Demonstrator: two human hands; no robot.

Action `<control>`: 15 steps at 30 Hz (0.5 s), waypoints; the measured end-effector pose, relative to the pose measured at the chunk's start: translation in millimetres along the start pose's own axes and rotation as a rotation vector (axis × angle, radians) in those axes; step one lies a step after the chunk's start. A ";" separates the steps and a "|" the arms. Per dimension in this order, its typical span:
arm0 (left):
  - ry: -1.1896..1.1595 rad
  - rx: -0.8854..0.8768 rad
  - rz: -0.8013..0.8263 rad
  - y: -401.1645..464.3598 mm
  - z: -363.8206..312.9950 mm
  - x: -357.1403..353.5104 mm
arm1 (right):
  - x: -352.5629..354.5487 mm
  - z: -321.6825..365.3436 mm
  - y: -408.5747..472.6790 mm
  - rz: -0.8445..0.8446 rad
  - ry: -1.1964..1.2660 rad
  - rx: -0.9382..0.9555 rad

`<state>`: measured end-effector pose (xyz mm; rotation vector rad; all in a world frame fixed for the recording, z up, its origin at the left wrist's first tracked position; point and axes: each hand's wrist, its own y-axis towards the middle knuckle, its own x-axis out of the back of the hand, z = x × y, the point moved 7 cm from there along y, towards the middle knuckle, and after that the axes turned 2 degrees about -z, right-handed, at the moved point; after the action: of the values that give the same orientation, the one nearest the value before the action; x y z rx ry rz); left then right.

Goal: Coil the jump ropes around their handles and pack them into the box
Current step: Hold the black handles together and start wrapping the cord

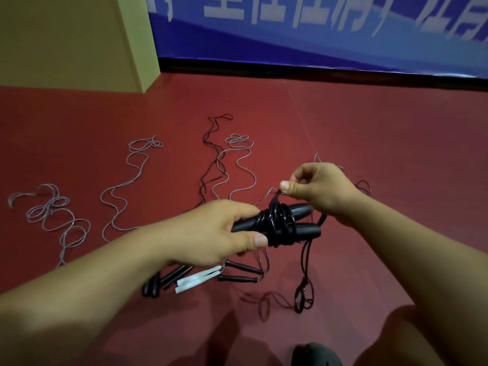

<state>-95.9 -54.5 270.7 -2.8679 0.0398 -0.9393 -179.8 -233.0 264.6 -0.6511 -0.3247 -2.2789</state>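
Pinching thin, seemingly glossy cord [276,198] over cylindrical handles [298,220].

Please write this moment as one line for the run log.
step: coiling | left hand: grips black handles | right hand: pinches black rope | box: unseen

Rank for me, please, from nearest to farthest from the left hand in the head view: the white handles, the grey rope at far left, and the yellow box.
From the left hand:
1. White handles, on the floor just below it.
2. Grey rope, coiled loosely on the floor at far left.
3. Yellow box, standing at the back left.
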 end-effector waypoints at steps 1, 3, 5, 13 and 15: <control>0.009 -0.009 0.010 -0.7 0.1 -0.8 | 0.6 -0.6 -0.1 0.008 -0.006 0.000; -0.022 -0.018 0.019 -1.4 -0.1 -1.6 | 2.0 -2.3 0.3 0.004 0.002 -0.006; -0.118 -0.026 0.015 -2.0 0.4 -0.6 | 3.9 -4.6 2.3 -0.033 0.024 -0.016; -0.453 -0.026 -0.159 -8.7 2.7 23.1 | -11.4 -1.6 -1.9 0.068 0.118 -0.053; -0.471 0.002 -0.242 -10.5 8.6 30.3 | -16.0 -0.2 -3.8 0.096 0.131 -0.064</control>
<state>-66.5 -45.1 282.9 -3.0566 -0.3563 -0.2676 -172.9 -221.1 255.6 -0.5344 -0.1553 -2.2345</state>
